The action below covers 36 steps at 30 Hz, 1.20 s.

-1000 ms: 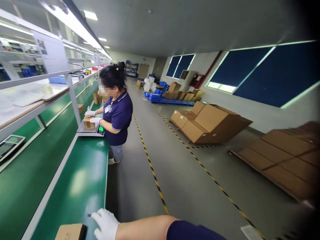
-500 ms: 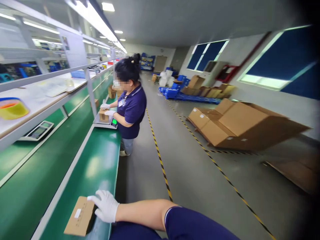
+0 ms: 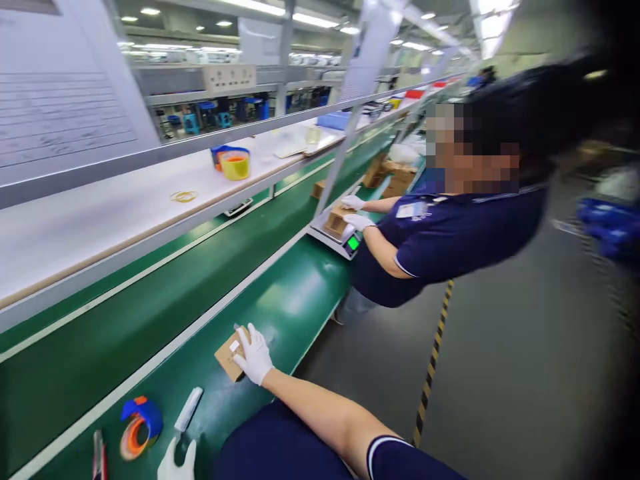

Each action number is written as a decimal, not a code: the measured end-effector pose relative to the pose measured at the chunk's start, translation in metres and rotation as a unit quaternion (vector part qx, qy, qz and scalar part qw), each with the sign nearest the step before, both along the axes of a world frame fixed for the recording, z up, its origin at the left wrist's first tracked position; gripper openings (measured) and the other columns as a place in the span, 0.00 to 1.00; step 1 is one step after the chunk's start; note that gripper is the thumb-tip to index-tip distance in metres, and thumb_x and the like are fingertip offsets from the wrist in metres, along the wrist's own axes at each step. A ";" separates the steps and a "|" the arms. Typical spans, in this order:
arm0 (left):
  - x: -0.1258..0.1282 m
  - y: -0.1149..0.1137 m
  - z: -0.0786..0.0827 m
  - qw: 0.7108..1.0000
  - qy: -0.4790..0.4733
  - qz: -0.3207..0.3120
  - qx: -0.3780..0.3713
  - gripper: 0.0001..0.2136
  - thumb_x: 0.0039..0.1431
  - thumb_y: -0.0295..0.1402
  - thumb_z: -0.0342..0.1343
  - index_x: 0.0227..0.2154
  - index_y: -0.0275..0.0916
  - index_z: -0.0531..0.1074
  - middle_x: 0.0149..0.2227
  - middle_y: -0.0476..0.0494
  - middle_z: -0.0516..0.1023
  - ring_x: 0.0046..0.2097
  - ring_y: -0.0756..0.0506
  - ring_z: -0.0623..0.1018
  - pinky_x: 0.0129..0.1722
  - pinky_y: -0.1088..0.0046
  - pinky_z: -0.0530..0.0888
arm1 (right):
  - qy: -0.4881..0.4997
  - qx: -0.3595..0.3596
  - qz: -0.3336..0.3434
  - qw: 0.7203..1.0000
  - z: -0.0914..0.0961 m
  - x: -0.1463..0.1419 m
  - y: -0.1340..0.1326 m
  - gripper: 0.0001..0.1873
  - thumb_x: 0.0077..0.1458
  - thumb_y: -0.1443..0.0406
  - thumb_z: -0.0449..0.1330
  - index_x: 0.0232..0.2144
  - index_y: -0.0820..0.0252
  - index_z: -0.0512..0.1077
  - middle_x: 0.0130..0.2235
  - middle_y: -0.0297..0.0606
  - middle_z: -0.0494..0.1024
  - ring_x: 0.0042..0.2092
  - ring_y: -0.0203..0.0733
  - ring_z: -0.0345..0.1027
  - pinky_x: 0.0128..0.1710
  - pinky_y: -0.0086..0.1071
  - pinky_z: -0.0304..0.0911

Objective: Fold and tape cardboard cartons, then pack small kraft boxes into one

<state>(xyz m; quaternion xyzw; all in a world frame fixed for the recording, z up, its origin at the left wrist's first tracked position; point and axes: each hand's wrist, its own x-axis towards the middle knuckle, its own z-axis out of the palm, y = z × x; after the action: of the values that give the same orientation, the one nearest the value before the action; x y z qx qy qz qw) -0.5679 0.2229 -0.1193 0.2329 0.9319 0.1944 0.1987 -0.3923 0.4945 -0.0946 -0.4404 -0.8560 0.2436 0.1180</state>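
My right hand [image 3: 255, 355], in a white glove, lies over the near end of a small flat cardboard box [image 3: 227, 355] on the green belt [image 3: 295, 300], with its fingers curled on the box. Only part of my gloved left hand [image 3: 177, 465] shows at the bottom edge. It touches the lower end of a white-handled tool [image 3: 189, 410] lying on the belt, and its grip is cut off from view. A blue and orange tape dispenser [image 3: 140, 425] sits just left of that tool.
A co-worker in a navy shirt [image 3: 450, 233] leans over the belt ahead with both gloved hands on a box [image 3: 336, 220] on a scale [image 3: 330, 237]. A red-handled tool [image 3: 99, 460] lies at the bottom left. The shelf [image 3: 100, 220] carries a yellow tape roll [image 3: 235, 164] and rubber bands [image 3: 183, 196].
My view has swung left and down toward the belt. My right hand stays on the small box, and my left hand, the tape dispenser and the tools have come into sight.
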 end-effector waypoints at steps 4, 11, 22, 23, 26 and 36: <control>0.012 -0.007 -0.005 0.998 -0.004 0.029 0.054 0.25 0.53 0.51 0.52 0.48 0.41 0.76 0.49 0.33 0.81 0.57 0.28 0.77 0.59 0.52 0.72 | 0.007 0.009 0.000 1.000 0.005 -0.015 0.012 0.43 0.59 0.53 0.60 0.71 0.58 0.51 0.69 0.60 0.52 0.67 0.64 0.54 0.64 0.54 0.54; 0.017 0.029 0.005 0.995 0.038 0.022 0.091 0.25 0.57 0.46 0.54 0.53 0.36 0.73 0.54 0.31 0.76 0.59 0.31 0.73 0.63 0.53 0.66 | 0.053 -0.086 0.029 0.994 0.009 -0.010 0.028 0.43 0.60 0.57 0.56 0.72 0.59 0.45 0.67 0.53 0.58 0.65 0.54 0.59 0.64 0.46 0.58; 0.061 0.195 0.044 0.951 0.089 -0.296 -0.002 0.45 0.51 0.47 0.67 0.69 0.37 0.58 0.73 0.23 0.43 0.72 0.20 0.41 0.67 0.39 0.47 | 0.092 -0.216 -0.063 0.970 -0.030 0.103 0.029 0.39 0.61 0.56 0.51 0.71 0.62 0.51 0.57 0.53 0.72 0.52 0.52 0.73 0.56 0.49 0.69; 0.060 0.205 0.042 0.946 0.098 -0.310 -0.014 0.44 0.52 0.45 0.67 0.69 0.38 0.58 0.73 0.23 0.43 0.72 0.20 0.41 0.67 0.39 0.47 | 0.100 -0.221 -0.072 0.968 -0.033 0.106 0.031 0.39 0.61 0.56 0.51 0.70 0.63 0.52 0.56 0.52 0.73 0.51 0.51 0.74 0.55 0.48 0.69; 0.046 0.226 0.037 0.940 0.112 -0.321 -0.028 0.42 0.54 0.44 0.66 0.69 0.36 0.58 0.73 0.20 0.43 0.72 0.20 0.42 0.66 0.39 0.47 | 0.126 -0.237 -0.091 0.959 -0.035 0.105 0.042 0.39 0.60 0.56 0.52 0.70 0.64 0.54 0.53 0.52 0.75 0.47 0.49 0.76 0.53 0.46 0.71; 0.033 0.235 0.040 0.949 0.128 -0.279 0.075 0.30 0.62 0.34 0.51 0.67 0.32 0.57 0.70 0.24 0.55 0.72 0.29 0.52 0.69 0.46 0.53 | 0.192 -0.230 -0.082 0.951 -0.030 0.088 0.054 0.38 0.59 0.60 0.54 0.69 0.62 0.55 0.48 0.46 0.77 0.43 0.45 0.75 0.52 0.44 0.72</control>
<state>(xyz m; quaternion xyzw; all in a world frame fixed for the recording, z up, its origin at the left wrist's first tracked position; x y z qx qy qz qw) -0.5352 0.4581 -0.0788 0.5208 0.8302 0.1686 0.1057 -0.3040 0.5484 -0.1248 -0.4690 -0.6991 0.5032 0.1950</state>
